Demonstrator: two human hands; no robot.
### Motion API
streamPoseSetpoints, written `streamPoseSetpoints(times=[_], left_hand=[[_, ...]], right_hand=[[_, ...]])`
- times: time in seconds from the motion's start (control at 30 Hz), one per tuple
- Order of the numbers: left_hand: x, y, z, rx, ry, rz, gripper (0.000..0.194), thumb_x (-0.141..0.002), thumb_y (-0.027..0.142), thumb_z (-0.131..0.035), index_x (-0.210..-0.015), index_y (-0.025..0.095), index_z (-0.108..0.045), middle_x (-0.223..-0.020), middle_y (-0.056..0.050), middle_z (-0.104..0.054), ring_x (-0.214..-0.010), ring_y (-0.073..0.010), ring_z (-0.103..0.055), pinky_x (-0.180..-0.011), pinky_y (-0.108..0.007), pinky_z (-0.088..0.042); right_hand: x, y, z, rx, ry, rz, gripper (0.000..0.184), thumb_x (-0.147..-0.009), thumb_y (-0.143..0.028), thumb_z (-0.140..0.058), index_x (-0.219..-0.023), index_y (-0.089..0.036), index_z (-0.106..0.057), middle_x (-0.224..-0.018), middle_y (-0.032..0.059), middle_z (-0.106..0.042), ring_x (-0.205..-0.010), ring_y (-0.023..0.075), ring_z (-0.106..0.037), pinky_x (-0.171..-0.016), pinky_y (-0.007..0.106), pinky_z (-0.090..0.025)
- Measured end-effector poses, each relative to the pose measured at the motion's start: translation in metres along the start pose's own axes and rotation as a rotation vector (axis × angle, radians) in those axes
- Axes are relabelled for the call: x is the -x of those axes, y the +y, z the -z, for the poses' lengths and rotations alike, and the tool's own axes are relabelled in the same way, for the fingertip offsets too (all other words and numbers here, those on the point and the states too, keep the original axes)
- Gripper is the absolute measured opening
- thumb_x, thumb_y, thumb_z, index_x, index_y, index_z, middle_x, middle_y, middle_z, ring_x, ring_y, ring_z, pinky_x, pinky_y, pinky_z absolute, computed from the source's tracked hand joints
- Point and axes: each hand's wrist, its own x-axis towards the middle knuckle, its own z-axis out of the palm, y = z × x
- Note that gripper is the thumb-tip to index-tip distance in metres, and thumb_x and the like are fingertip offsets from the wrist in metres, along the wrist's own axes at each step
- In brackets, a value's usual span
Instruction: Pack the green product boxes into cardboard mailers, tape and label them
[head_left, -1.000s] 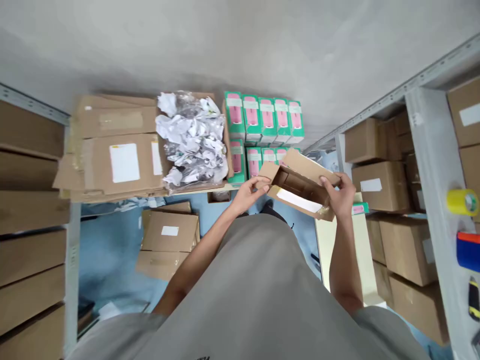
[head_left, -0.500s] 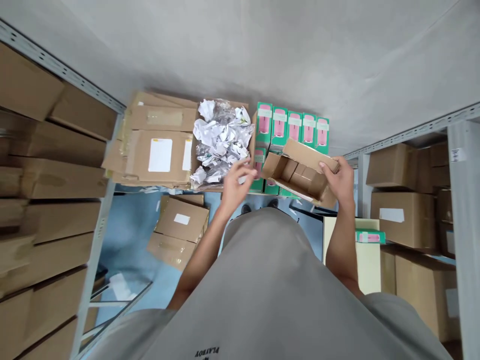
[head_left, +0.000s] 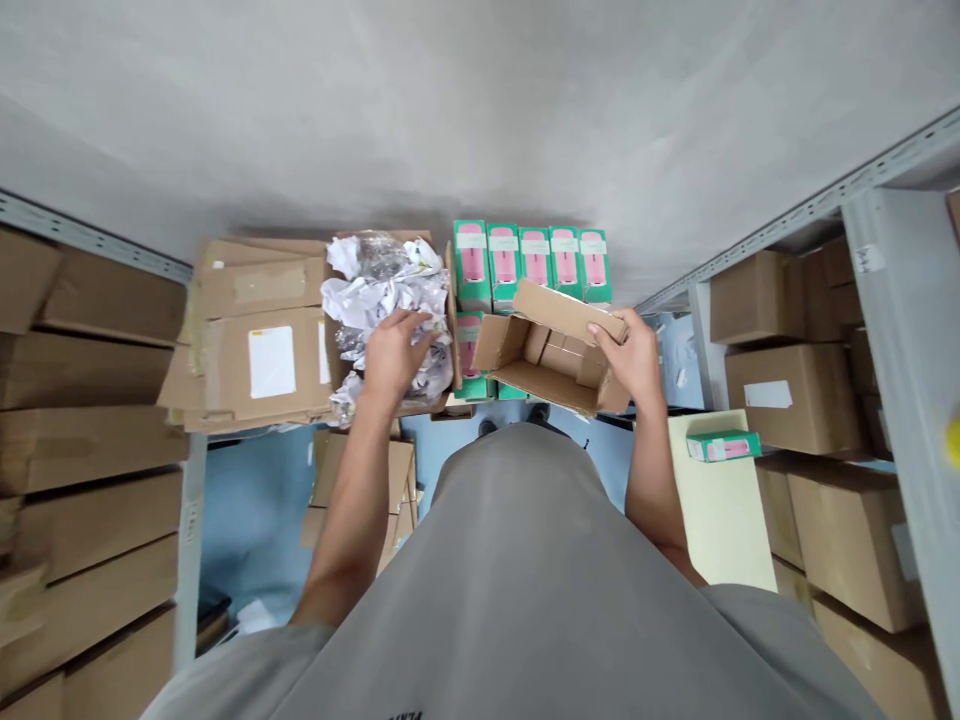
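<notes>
My right hand (head_left: 632, 358) grips the upper flap of a small open cardboard box (head_left: 544, 372), thumb on the flap's face. The box is tilted toward me, and its inside shows bare brown board. Over a larger carton full of crumpled white paper (head_left: 386, 297) and clear plastic, my left hand (head_left: 394, 358) reaches down with thumb and fingers apart. It is at the paper's surface; whether it touches the paper I cannot tell. Behind the small box stand green boxes with pink pictures (head_left: 519, 262), in rows and partly hidden by it.
Flattened cardboard (head_left: 281, 335) is stacked left of the paper carton. Shelves with brown cartons (head_left: 97, 440) rise on the left, more cartons (head_left: 795, 400) on the right. One green box (head_left: 724, 446) lies on a pale yellow board (head_left: 727, 530). Folded cardboard (head_left: 397, 480) lies on the blue floor.
My left hand has moved left, from beside the small box to over the crumpled paper. My right hand still holds the small box. The whole view has shifted.
</notes>
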Motion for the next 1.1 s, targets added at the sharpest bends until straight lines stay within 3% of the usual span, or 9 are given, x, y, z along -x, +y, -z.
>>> streamPoseSetpoints(times=[0.13,0.23,0.33,0.43,0.57,0.73,0.83,0.93,1.1], left_hand=[[0.014,0.040,0.023,0.271,0.214,-0.134,0.041,-0.109,0.059,-0.071,-0.130,0.025,-0.080,-0.123,-0.009,-0.080,-0.105,-0.0264,-0.078,-0.091,-0.044,-0.067],[0.026,0.080,0.020,0.429,0.118,-0.252,0.042,-0.107,0.059,-0.074,-0.132,0.027,-0.079,-0.130,-0.009,-0.080,-0.115,-0.0258,-0.078,-0.089,-0.040,-0.069],[0.029,0.101,0.003,0.325,0.017,-0.281,0.043,-0.103,0.059,-0.078,-0.134,0.029,-0.079,-0.137,-0.010,-0.079,-0.131,-0.0327,-0.074,-0.107,-0.052,-0.066],[0.024,0.082,-0.007,0.267,0.062,-0.238,0.042,-0.102,0.056,-0.080,-0.136,0.030,-0.077,-0.145,-0.012,-0.075,-0.143,-0.0370,-0.068,-0.122,-0.062,-0.056],[0.019,0.016,-0.003,0.091,0.237,-0.054,0.046,-0.105,0.053,-0.075,-0.139,0.023,-0.075,-0.155,-0.019,-0.067,-0.150,-0.0435,-0.058,-0.130,-0.073,-0.045],[0.009,-0.036,-0.009,-0.039,0.152,0.202,0.039,-0.098,0.030,-0.074,-0.134,0.015,-0.078,-0.149,-0.021,-0.071,-0.147,-0.0475,-0.061,-0.128,-0.077,-0.044],[0.006,-0.037,-0.007,-0.103,0.137,0.269,0.044,-0.092,0.016,-0.068,-0.134,0.014,-0.080,-0.140,-0.020,-0.077,-0.138,-0.0450,-0.069,-0.123,-0.073,-0.050],[0.011,-0.024,0.010,-0.115,0.197,0.269,0.047,-0.090,0.014,-0.069,-0.135,0.011,-0.080,-0.134,-0.020,-0.080,-0.131,-0.0423,-0.073,-0.118,-0.070,-0.056],[0.034,0.035,0.048,0.172,0.362,0.077,0.037,-0.098,0.023,-0.076,-0.135,0.028,-0.081,-0.131,-0.008,-0.084,-0.111,-0.0307,-0.080,-0.105,-0.056,-0.066]], right_hand=[[-0.002,0.001,0.002,-0.035,0.006,0.001,0.039,-0.100,-0.063,-0.071,-0.104,-0.024,-0.070,-0.093,0.0023,-0.076,-0.085,0.0250,-0.067,-0.080,0.035,-0.050],[-0.004,0.002,0.001,-0.051,-0.005,0.005,0.038,-0.101,-0.062,-0.070,-0.105,-0.024,-0.070,-0.097,0.0023,-0.077,-0.089,0.0250,-0.069,-0.083,0.034,-0.052],[-0.007,0.003,0.000,-0.064,-0.003,-0.001,0.038,-0.101,-0.062,-0.071,-0.107,-0.024,-0.071,-0.099,0.0020,-0.079,-0.091,0.0249,-0.069,-0.085,0.034,-0.053],[-0.008,0.004,0.000,-0.087,-0.003,-0.006,0.039,-0.099,-0.062,-0.073,-0.107,-0.024,-0.071,-0.099,0.0016,-0.078,-0.091,0.0246,-0.069,-0.084,0.034,-0.053],[-0.007,0.004,0.001,-0.082,-0.013,-0.022,0.036,-0.098,-0.060,-0.075,-0.104,-0.025,-0.070,-0.092,-0.0003,-0.075,-0.085,0.0231,-0.067,-0.080,0.033,-0.051],[-0.007,0.002,-0.002,-0.087,-0.019,-0.005,0.036,-0.097,-0.060,-0.075,-0.103,-0.025,-0.070,-0.093,-0.0004,-0.074,-0.086,0.0228,-0.066,-0.081,0.033,-0.051],[-0.007,0.000,-0.003,-0.079,-0.028,0.003,0.037,-0.097,-0.061,-0.075,-0.102,-0.025,-0.069,-0.092,-0.0007,-0.074,-0.085,0.0225,-0.065,-0.080,0.033,-0.051],[-0.005,-0.003,-0.001,-0.073,-0.016,0.019,0.037,-0.098,-0.061,-0.075,-0.102,-0.024,-0.069,-0.094,0.0000,-0.075,-0.086,0.0227,-0.065,-0.080,0.033,-0.051],[-0.002,-0.005,0.001,-0.079,0.010,0.008,0.035,-0.097,-0.059,-0.075,-0.102,-0.025,-0.069,-0.092,-0.0008,-0.074,-0.084,0.0220,-0.065,-0.080,0.033,-0.049]])
